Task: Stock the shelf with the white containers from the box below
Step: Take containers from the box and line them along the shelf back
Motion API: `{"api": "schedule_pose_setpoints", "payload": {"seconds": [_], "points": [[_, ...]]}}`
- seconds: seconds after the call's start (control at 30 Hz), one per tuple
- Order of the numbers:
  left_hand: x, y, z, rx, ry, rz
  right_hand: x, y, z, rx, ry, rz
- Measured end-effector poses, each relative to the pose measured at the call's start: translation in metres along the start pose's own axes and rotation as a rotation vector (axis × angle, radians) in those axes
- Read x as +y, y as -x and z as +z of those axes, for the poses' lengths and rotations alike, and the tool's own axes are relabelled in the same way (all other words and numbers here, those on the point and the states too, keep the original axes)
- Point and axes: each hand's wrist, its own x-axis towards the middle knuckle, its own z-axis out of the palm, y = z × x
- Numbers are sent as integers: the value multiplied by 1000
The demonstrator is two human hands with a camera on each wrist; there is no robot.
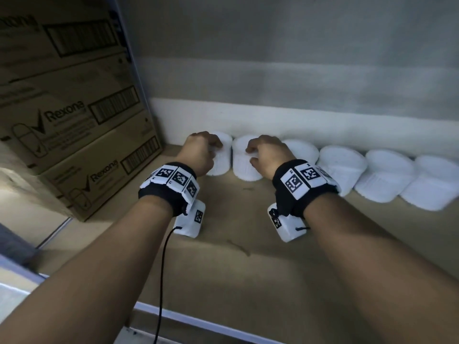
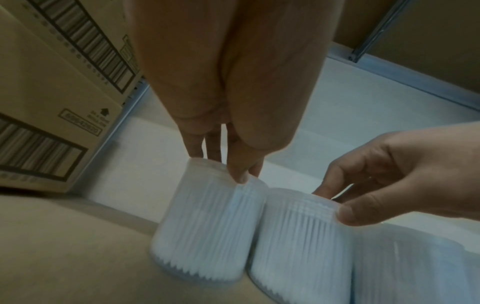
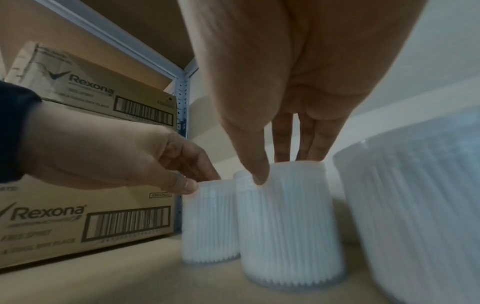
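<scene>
Your left hand (image 1: 201,150) pinches the top rim of the leftmost cotton-swab container (image 1: 219,155); your right hand (image 1: 267,155) pinches the rim of the second container (image 1: 244,160), the two tubs touching. Both stand upright on the shelf (image 1: 236,256) at the back wall, extending a row of four more containers (image 1: 387,175) to the right. Rexona cartons (image 1: 82,135) flank the left. Step in hand: placement. Next, judge both tubs stable, loosen each grip, and reach for the box below.
</scene>
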Motion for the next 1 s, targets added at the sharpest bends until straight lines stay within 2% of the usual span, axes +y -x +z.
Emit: {"api": "schedule_pose_setpoints", "payload": {"seconds": [0.1, 0.2, 0.33, 0.53, 0.77, 1.0], "points": [[5, 1, -3, -52, 18, -1, 3, 6, -1, -15, -47, 15], [15, 6, -6, -106, 44, -9, 5, 21, -4, 45, -110, -2], [29, 24, -12, -56, 60, -8, 10, 50, -14, 147, -188, 7], [55, 68, -35, -85, 44, 39, 17, 110, -30, 119, -193, 49], [93, 139, -53, -196, -14, 77, 9, 188, -46, 30, -146, 158], [118, 201, -58, -281, -59, 105, -6, 254, -51, 37, -131, 150]]}}
